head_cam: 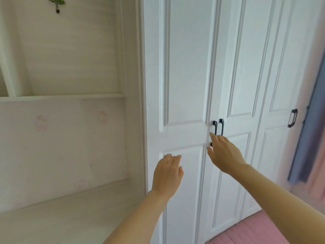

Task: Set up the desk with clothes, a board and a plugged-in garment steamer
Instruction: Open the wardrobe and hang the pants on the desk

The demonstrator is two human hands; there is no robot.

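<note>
A tall white wardrobe (pixel 186 76) with panelled doors fills the middle; all its doors are closed. Two black handles sit side by side at the middle seam, the left handle (pixel 214 127) and the right handle (pixel 221 126). My right hand (pixel 224 154) reaches up to the lower end of the left handle, fingers extended and touching it. My left hand (pixel 167 171) hovers in front of the left door's lower panel, fingers relaxed, holding nothing. No clothes, board or steamer are in view.
A white desk surface (pixel 61 212) lies at lower left under a white shelf (pixel 63 97). A third black handle (pixel 292 118) is on the far right door. A blue and pink curtain (pixel 309 138) hangs at right. A pink mat (pixel 263 231) covers the floor.
</note>
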